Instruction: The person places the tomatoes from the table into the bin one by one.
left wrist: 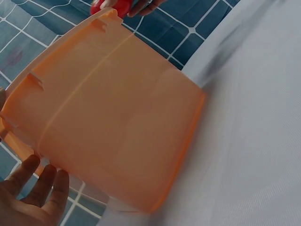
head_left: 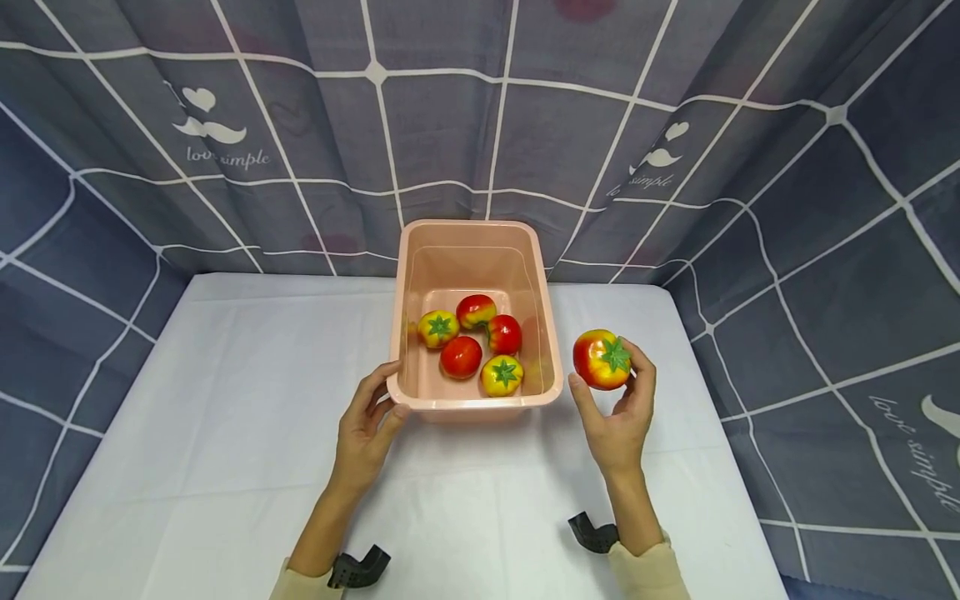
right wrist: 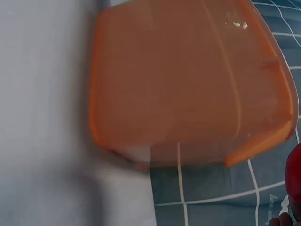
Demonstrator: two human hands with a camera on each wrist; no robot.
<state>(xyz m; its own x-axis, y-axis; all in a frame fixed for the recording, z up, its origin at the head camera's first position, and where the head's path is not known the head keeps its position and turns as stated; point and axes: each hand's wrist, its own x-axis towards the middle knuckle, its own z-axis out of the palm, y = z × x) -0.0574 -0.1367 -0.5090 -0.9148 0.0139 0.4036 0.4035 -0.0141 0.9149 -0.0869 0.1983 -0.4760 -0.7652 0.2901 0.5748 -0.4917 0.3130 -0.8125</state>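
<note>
A pink plastic bin [head_left: 472, 404] stands on the white table with several red and yellow tomatoes inside, among them a red tomato [head_left: 461, 357] and a yellow tomato [head_left: 495, 385] with a green star-shaped top. My left hand [head_left: 363, 433] grips the bin's rim at its near left corner, thumb on the near side. Right of the bin, my right hand [head_left: 621, 421] holds a red-and-yellow tomato [head_left: 592, 367] between thumb and fingers, raised beside the rim. The left wrist view shows the left fingers [left wrist: 59, 193] at the side of the bin [left wrist: 117, 117]. Only part of the held tomato [right wrist: 294, 174] shows in the right wrist view.
White cloth covers the table [head_left: 247, 400]. A dark grey curtain [head_left: 450, 125] with white grid lines hangs behind it and along both sides. Black wrist mounts [head_left: 360, 568] sit on both forearms.
</note>
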